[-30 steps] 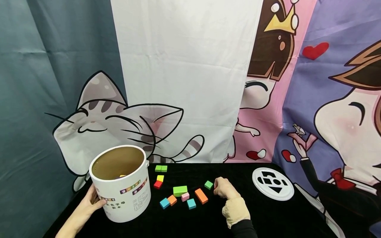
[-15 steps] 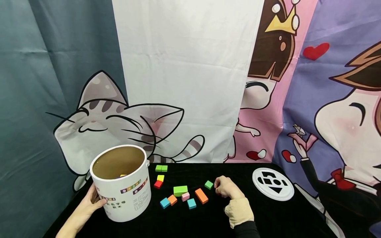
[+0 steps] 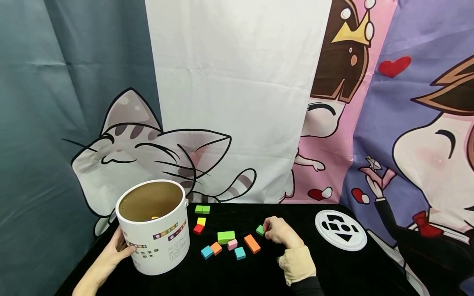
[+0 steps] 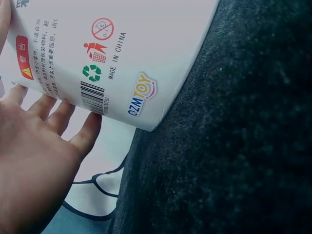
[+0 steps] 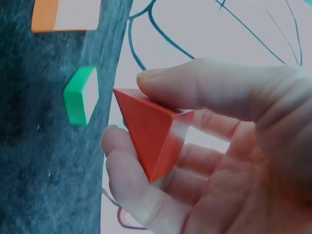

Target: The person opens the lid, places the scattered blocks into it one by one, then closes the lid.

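My right hand [image 3: 283, 233] pinches a red triangular block [image 5: 155, 132] between thumb and fingers, as the right wrist view shows. Its fingertips are right beside a green block [image 3: 260, 230] and partly cover it in the head view. My left hand [image 3: 115, 251] holds the side of a white bucket [image 3: 163, 246], thumb on the front and fingers round the left wall. In the left wrist view the fingers lie along the bucket's printed wall [image 4: 122, 48]. A bit of yellow shows inside the bucket; the rest of its contents is hidden.
Between bucket and right hand lie an orange block [image 3: 252, 243], a light green block [image 3: 226, 237], a pink block [image 3: 232, 244] and several other small blocks. A white lid [image 3: 355, 240] with shaped holes lies at the right. A printed curtain [image 3: 237, 102] hangs behind the black tabletop.
My right hand has shifted slightly left toward the green block, and its fingers now overlap it in the head view. My left hand stays on the bucket. The head view has shifted slightly.
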{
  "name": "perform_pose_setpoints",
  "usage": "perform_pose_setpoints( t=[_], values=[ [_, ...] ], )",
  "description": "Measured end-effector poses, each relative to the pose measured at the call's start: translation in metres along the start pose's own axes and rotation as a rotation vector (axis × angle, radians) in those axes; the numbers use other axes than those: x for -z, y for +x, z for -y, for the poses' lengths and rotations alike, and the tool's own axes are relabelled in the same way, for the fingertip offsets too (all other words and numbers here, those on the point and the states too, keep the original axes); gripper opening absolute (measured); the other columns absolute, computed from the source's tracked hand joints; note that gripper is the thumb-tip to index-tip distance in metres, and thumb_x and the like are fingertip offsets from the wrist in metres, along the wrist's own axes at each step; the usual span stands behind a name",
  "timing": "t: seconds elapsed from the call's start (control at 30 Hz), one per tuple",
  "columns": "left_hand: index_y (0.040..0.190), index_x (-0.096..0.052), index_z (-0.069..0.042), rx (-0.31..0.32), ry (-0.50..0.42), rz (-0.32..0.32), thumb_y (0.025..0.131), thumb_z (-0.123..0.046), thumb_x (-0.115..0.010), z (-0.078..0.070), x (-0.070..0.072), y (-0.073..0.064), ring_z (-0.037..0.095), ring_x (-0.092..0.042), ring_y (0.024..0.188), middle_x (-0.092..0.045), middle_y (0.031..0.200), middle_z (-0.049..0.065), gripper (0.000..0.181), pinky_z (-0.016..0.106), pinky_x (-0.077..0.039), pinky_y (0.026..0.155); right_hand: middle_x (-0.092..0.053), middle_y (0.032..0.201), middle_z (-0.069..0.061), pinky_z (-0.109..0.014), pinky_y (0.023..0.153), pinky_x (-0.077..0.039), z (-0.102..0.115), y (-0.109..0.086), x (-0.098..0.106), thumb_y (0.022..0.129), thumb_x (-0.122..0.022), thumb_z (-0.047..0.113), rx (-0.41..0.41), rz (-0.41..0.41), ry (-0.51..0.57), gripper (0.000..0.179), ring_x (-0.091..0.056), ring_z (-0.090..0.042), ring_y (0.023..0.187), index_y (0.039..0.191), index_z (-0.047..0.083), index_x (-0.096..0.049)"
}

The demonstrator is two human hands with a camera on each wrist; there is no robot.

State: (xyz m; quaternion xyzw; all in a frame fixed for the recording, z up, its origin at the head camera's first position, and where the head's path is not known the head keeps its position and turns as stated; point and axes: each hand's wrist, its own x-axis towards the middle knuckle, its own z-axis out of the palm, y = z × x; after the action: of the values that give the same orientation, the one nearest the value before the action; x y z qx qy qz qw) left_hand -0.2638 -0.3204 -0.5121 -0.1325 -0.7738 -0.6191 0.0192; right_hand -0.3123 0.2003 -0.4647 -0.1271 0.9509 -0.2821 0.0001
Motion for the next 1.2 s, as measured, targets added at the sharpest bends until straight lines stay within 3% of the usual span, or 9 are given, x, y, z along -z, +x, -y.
perform_pose_setpoints(
  t=[0.13, 0.2, 0.43, 0.57, 0.7, 0.77, 0.87, 1.0, 1.2],
  values=[
    [0.156, 0.015, -0.022, 0.007, -0.002, 0.010, 0.100, -0.011, -0.056, -0.001, -0.001, 0.000, 0.045, -0.002, 0.141, 0.007, 0.159, 0.025, 0.091, 0.008, -0.035, 0.086, -0.057, 0.065, 0.004, -0.029, 0.055, -0.044, 0.009, 0.001, -0.002, 0.070, -0.070, -0.008, 0.079, 0.031, -0.054, 0.017, -0.052, -0.011, 0.057, 0.077, 0.007, -0.064],
    [0.156, 0.014, -0.024, 0.004, 0.000, 0.009, 0.101, -0.011, -0.056, -0.001, -0.001, 0.000, 0.039, -0.004, 0.143, 0.007, 0.159, 0.025, 0.090, 0.009, -0.035, 0.086, -0.057, 0.064, 0.005, -0.029, 0.056, -0.043, 0.014, 0.002, -0.004, 0.068, -0.070, -0.008, 0.107, 0.043, -0.068, 0.019, -0.051, -0.011, 0.058, 0.075, 0.009, -0.063],
    [0.157, 0.012, -0.023, -0.036, -0.002, 0.004, 0.100, -0.009, -0.056, 0.002, -0.002, -0.001, -0.005, -0.016, 0.132, 0.007, 0.159, 0.024, 0.090, 0.006, -0.029, 0.090, -0.059, 0.065, 0.002, -0.030, 0.057, -0.044, 0.037, 0.011, -0.006, 0.067, -0.070, -0.006, 0.145, 0.045, -0.151, 0.021, -0.051, -0.012, 0.060, 0.071, 0.013, -0.062],
    [0.157, 0.013, -0.023, -0.024, -0.006, -0.001, 0.100, -0.009, -0.057, 0.003, -0.002, -0.003, 0.000, -0.012, 0.136, 0.009, 0.159, 0.024, 0.091, 0.005, -0.028, 0.090, -0.057, 0.067, 0.004, -0.031, 0.059, -0.046, 0.059, 0.017, -0.003, 0.067, -0.068, -0.005, 0.183, 0.031, -0.193, 0.018, -0.051, -0.013, 0.062, 0.075, 0.011, -0.065],
    [0.156, 0.014, -0.024, -0.002, -0.005, 0.001, 0.100, -0.011, -0.057, 0.003, -0.001, -0.005, 0.026, -0.005, 0.144, 0.010, 0.159, 0.023, 0.092, 0.006, -0.031, 0.088, -0.058, 0.070, 0.003, -0.031, 0.060, -0.047, 0.090, 0.025, 0.005, 0.068, -0.066, -0.005, 0.239, 0.017, -0.232, 0.017, -0.053, -0.014, 0.064, 0.078, 0.010, -0.067],
    [0.156, 0.014, -0.025, 0.000, -0.004, 0.002, 0.100, -0.011, -0.057, 0.004, 0.000, -0.005, 0.032, -0.004, 0.143, 0.009, 0.159, 0.023, 0.091, 0.006, -0.031, 0.087, -0.060, 0.072, 0.002, -0.032, 0.063, -0.047, 0.110, 0.030, 0.011, 0.070, -0.067, -0.005, 0.277, 0.002, -0.247, 0.017, -0.055, -0.016, 0.067, 0.080, 0.009, -0.068],
    [0.157, 0.013, -0.024, -0.013, 0.002, -0.001, 0.100, -0.010, -0.057, 0.004, 0.001, -0.005, 0.015, -0.010, 0.142, 0.008, 0.159, 0.024, 0.091, 0.006, -0.031, 0.088, -0.064, 0.078, -0.001, -0.033, 0.067, -0.049, 0.142, 0.036, 0.021, 0.073, -0.068, -0.003, 0.333, -0.026, -0.275, 0.017, -0.059, -0.019, 0.073, 0.086, 0.008, -0.070],
    [0.157, 0.012, -0.020, -0.039, 0.011, -0.007, 0.099, -0.008, -0.057, 0.005, 0.001, -0.005, -0.010, -0.021, 0.127, 0.005, 0.158, 0.028, 0.091, 0.006, -0.030, 0.089, -0.066, 0.082, 0.000, -0.031, 0.071, -0.049, 0.187, 0.042, 0.032, 0.078, -0.070, 0.001, 0.372, -0.019, -0.291, 0.017, -0.060, -0.017, 0.079, 0.092, 0.009, -0.070],
    [0.158, 0.009, -0.025, -0.076, 0.014, -0.005, 0.098, -0.006, -0.057, 0.006, 0.001, -0.002, -0.012, -0.021, 0.126, 0.004, 0.159, 0.025, 0.091, 0.006, -0.029, 0.091, -0.064, 0.079, 0.005, -0.025, 0.068, -0.046, 0.247, 0.053, 0.033, 0.078, -0.068, 0.000, 0.439, -0.045, -0.292, 0.018, -0.058, -0.014, 0.076, 0.093, 0.010, -0.069]
  ],
)
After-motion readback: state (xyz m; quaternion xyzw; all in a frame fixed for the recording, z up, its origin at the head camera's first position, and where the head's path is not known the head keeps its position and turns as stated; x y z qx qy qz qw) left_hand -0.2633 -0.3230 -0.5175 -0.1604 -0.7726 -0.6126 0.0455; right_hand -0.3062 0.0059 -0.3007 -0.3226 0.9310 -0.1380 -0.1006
